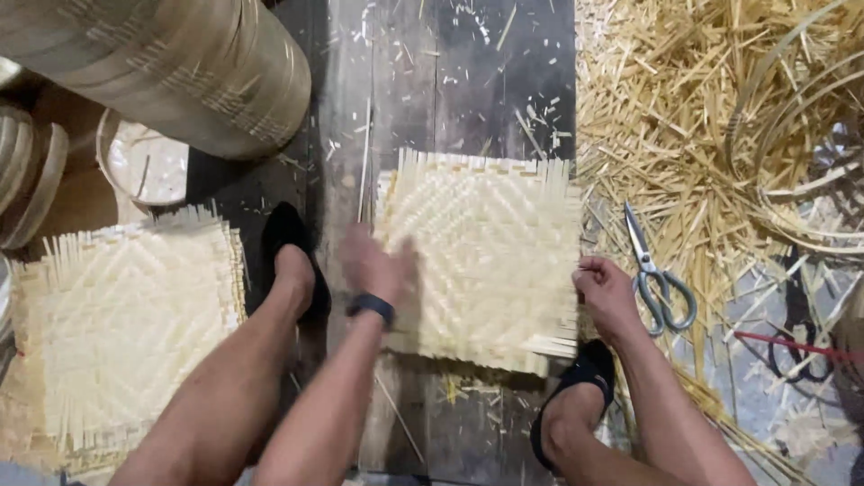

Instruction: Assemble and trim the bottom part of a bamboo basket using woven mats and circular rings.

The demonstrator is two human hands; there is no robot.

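- Pale square woven bamboo mat (481, 261) lies flat on the dark wooden floor (450, 81), between both feet.
- Left hand (373, 261), blurred, rests flat on the mat's left edge, seemingly steadying it; finger spread unclear.
- Right hand (605, 290) pinches strip ends at the mat's right edge.
- Grey-handled steel scissors (655, 274) lie just right of the mat, within reach.

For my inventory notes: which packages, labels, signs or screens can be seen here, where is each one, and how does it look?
No package, label or sign is in view.
Wristband: on the left wrist, a dark band, perhaps with a small screen; too blurred to tell.
It lies by the woven mat on the floor.
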